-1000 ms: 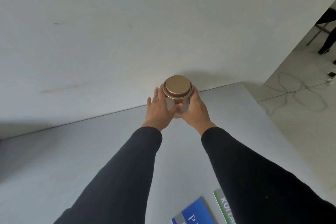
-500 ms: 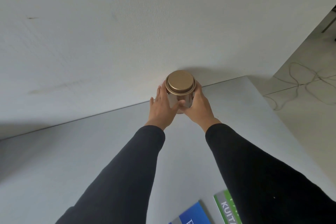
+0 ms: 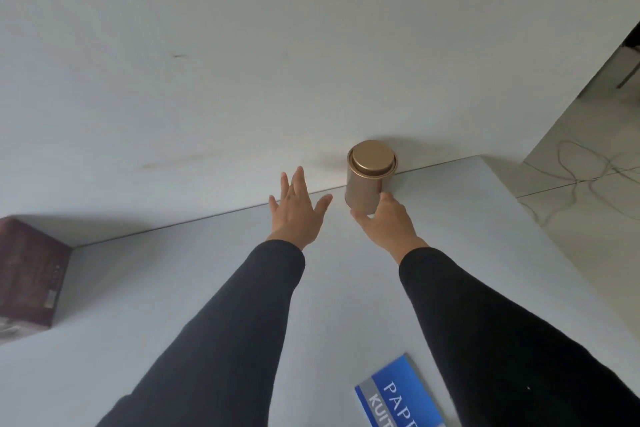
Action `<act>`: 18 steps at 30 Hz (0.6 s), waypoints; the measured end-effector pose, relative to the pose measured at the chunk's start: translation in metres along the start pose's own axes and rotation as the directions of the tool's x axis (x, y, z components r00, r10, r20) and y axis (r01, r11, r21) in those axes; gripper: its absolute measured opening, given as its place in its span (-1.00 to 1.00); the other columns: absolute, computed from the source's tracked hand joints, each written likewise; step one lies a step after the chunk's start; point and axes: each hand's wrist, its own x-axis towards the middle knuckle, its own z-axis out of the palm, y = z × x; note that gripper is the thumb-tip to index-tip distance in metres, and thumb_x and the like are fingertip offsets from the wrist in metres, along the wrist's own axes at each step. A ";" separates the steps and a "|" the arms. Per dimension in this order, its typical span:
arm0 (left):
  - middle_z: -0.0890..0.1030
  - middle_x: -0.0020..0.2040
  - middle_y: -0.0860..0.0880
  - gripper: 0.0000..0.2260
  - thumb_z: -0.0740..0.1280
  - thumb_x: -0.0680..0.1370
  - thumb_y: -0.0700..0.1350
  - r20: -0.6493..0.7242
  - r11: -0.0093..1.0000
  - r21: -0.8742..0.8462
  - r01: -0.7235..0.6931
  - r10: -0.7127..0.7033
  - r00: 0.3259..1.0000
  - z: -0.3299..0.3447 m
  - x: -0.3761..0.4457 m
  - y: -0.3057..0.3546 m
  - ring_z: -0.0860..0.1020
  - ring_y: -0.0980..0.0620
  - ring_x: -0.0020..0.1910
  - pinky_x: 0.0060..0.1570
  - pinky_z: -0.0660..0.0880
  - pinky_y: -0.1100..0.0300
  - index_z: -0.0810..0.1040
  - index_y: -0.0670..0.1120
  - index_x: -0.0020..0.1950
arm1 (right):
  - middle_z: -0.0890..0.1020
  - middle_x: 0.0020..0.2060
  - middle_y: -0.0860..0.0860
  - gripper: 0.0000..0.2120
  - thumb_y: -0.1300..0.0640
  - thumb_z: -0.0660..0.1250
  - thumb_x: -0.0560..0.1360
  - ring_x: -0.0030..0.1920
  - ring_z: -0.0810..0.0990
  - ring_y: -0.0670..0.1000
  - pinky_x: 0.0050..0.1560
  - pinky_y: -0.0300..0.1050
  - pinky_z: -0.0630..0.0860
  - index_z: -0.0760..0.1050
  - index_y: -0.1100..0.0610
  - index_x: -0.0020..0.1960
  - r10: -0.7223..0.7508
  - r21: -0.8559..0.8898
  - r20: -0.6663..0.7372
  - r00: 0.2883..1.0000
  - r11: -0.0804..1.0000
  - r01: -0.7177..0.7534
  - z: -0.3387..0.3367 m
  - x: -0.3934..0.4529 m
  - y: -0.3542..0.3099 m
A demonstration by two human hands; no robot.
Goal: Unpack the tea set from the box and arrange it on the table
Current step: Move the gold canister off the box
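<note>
A gold metal tea tin [image 3: 369,177] with a round lid stands upright on the grey table [image 3: 173,288], close to the white wall. My right hand [image 3: 388,222] is at the tin's base, thumb and fingers curled around its lower part. My left hand [image 3: 298,211] hovers flat to the left of the tin, fingers spread, a short gap away and touching nothing. A dark brown box [image 3: 27,274] sits at the table's far left against the wall; its inside is hidden.
A blue booklet [image 3: 398,392] lies near the table's front edge under my right arm. The table ends at the right, with tiled floor and loose cables [image 3: 581,177] beyond. The white wall [image 3: 311,45] runs along the table's back edge.
Both hands held the tin above the table's back edge. Now it stands on the table, my left hand has let go and swung left, and the brown box has come into view.
</note>
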 end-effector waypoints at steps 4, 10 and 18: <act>-0.09 0.58 0.02 -0.35 0.01 0.63 0.17 -0.048 1.000 0.027 0.007 -0.005 0.999 -0.047 -0.038 -0.046 -0.25 0.02 0.54 0.50 -0.14 -0.11 -0.23 -0.11 0.56 | 0.43 0.30 0.15 -0.38 -0.14 0.24 0.54 0.26 0.45 0.17 0.13 -0.06 0.43 0.20 0.25 0.40 -0.030 -0.031 0.045 0.999 0.999 0.031 0.007 -0.046 -0.050; -0.04 0.58 0.02 -0.35 0.03 0.63 0.15 -0.159 1.000 0.027 0.014 -0.009 0.987 -0.131 -0.115 -0.140 -0.21 0.01 0.55 0.49 -0.10 -0.14 -0.19 -0.13 0.56 | 0.38 0.35 0.16 -0.36 -0.12 0.26 0.53 0.34 0.38 0.15 0.22 -0.05 0.37 0.18 0.26 0.42 -0.124 0.009 0.005 0.992 0.992 0.124 0.044 -0.136 -0.153; -0.01 0.58 0.00 -0.37 0.03 0.63 0.14 -0.288 0.985 -0.013 0.174 -0.170 0.942 -0.239 -0.227 -0.311 -0.18 0.00 0.56 0.48 -0.08 -0.17 -0.14 -0.12 0.57 | 0.35 0.38 0.12 -0.38 -0.10 0.27 0.53 0.37 0.34 0.12 0.27 -0.04 0.33 0.18 0.23 0.43 -0.322 0.029 0.082 0.943 0.947 0.321 0.144 -0.260 -0.287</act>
